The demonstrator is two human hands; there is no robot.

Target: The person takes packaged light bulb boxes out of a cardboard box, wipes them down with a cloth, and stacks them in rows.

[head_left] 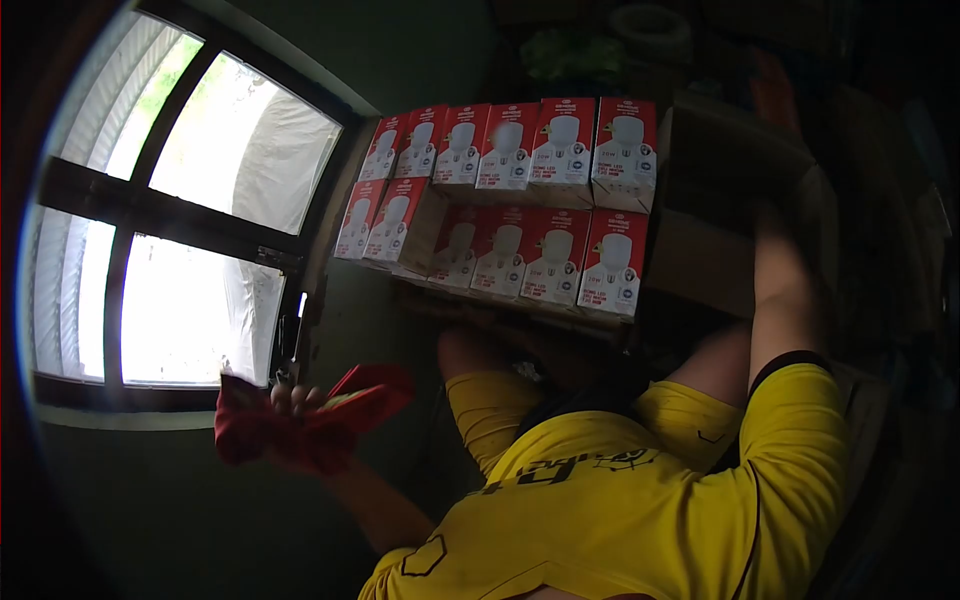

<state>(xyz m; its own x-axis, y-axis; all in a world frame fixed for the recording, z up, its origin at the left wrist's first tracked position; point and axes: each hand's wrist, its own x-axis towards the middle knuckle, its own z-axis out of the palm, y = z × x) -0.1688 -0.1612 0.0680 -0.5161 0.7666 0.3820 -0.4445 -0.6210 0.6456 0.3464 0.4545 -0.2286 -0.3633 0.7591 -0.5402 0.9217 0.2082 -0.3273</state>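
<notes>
Window (pixel 190 215): fills the left side and lets in bright light; with such dark corners elsewhere, probably the reason for sitting so close to it.

Person (pixel 650 510): faces the rows in a yellow shirt, with knees bent just below them; seems seated low, able to reach to either side without rising.

Bulb boxes (pixel 505 175): stand straight ahead, between window and carton, in two rows of six. Packed edge to edge, likely to brace one another; turned with red-and-white fronts towards the camera, perhaps to keep every label readable. Uneven in the lower row, with the two at the left end jutting past the other four. Rest on something too shadowed to tell.

Carton (pixel 695 265): gapes just beside the right end of the rows, dark inside; presumably placed there to suit the right arm.

Right arm (pixel 782 270): stretches forward to the carton, blurred and fading into shadow.

Red cloth (pixel 245 430): hangs bunched in front of the lower window frame, well apart from the lap and the rows, perhaps to keep clear of both.

Left hand (pixel 297 400): grips the cloth around its middle with fingers curled over, likely to control both loose ends.

Right hand: lost in the gloom around the carton; cannot tell how far spread, or whether holding anything.
</notes>
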